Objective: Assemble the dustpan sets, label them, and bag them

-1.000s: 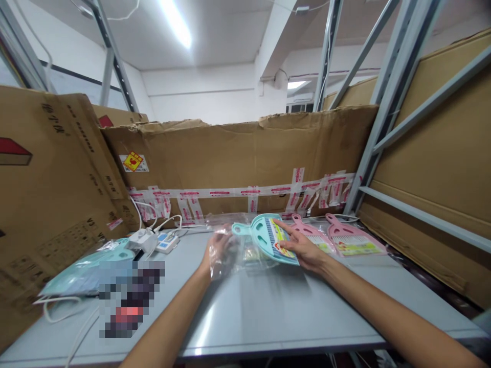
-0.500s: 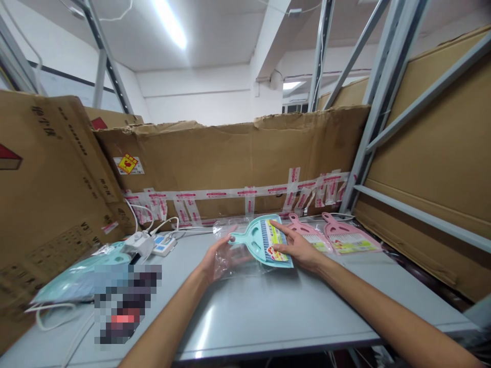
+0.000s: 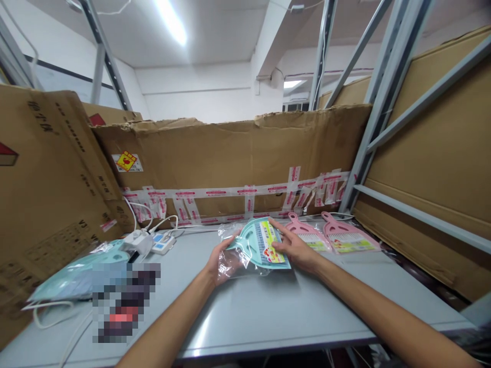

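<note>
The teal dustpan [image 3: 253,230] lies flat on the grey metal table [image 3: 268,317], near the table's back edge, with its handle end pointing left and a printed label card [image 3: 273,244] across its right half. The left hand [image 3: 226,258] is at the dustpan's handle end, its fingers curled narrowly around a clear plastic bag [image 3: 232,268] that is drawn over that end; through the crumpled plastic, I cannot tell whether the fingers also grip the handle. The right hand [image 3: 295,247] is open wide, its fingertips [image 3: 276,230] pressing on the top edge of the dustpan and the label card. Just to the right of the teal dustpan, two pink dustpans [image 3: 307,237] [image 3: 347,237] lie side by side, each with a label. Well to its left are a white power strip [image 3: 163,244] and a white plug adapter [image 3: 137,241], with white cables [image 3: 164,222] running from them. Further left and nearer the camera lies a bagged teal item [image 3: 76,280], partly hidden by a pixelated patch [image 3: 126,301]. Directly behind the teal dustpan stands a cardboard sheet [image 3: 230,153] with red-and-white tape [image 3: 238,192] across it.
</note>
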{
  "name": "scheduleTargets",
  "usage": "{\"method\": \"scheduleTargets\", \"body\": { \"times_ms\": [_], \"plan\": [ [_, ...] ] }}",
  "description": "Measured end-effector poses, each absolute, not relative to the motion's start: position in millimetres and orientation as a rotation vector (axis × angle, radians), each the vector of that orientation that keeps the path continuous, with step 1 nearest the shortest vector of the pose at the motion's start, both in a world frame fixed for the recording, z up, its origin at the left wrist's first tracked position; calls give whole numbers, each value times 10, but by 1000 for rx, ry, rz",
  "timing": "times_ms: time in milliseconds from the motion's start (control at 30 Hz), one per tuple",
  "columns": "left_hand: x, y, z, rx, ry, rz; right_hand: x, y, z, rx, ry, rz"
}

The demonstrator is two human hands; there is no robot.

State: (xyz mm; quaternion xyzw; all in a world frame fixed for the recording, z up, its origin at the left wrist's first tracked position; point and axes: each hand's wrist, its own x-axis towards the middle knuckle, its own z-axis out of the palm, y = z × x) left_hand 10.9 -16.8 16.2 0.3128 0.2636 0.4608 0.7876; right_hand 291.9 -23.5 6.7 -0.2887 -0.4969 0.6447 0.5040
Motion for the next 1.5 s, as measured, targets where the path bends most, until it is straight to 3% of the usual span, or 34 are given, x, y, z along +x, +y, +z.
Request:
{"method": "scheduleTargets", "body": {
  "times_ms": [233,467,667,1500],
  "plan": [
    [103,-189,242,615,524,1062,3049,-100,47,-722,-1083,1446],
    [98,-181,227,577,521,1073,2975,-130,-5,-652,-1059,1751],
    [86,-151,159,588,416,1007,2981,-145,14,-646,-983,1787],
    [1,-75,211,594,422,1088,3140,-76,120,-929,-1108,1359]
  ]
}}
